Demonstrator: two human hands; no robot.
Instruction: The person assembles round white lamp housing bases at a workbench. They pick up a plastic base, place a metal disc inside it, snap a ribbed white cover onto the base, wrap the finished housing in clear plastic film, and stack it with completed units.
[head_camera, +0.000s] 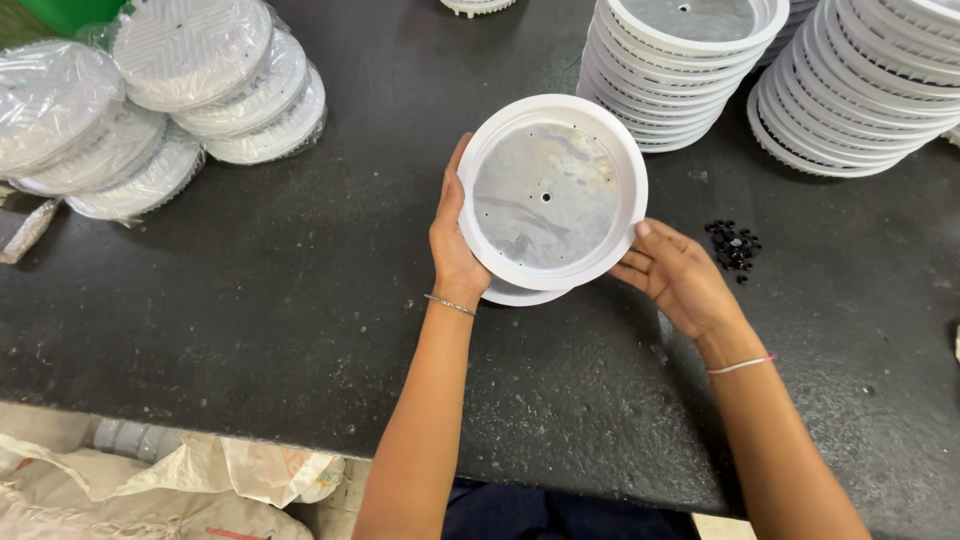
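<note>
Dark worktable: left hand and right hand grasp a white round housing with metal plate by its rim at centre, another white piece beneath. Stacked housings wait far right, bagged discs far left, black screws untouched nearby.

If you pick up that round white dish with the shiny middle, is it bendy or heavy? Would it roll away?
The round white dish probably feels light: the left hand and right hand hold it only by the rim. It looks stiff, keeping its flat shape. Laid flat on the dark table it likely stays put, though on edge it might roll.
</note>
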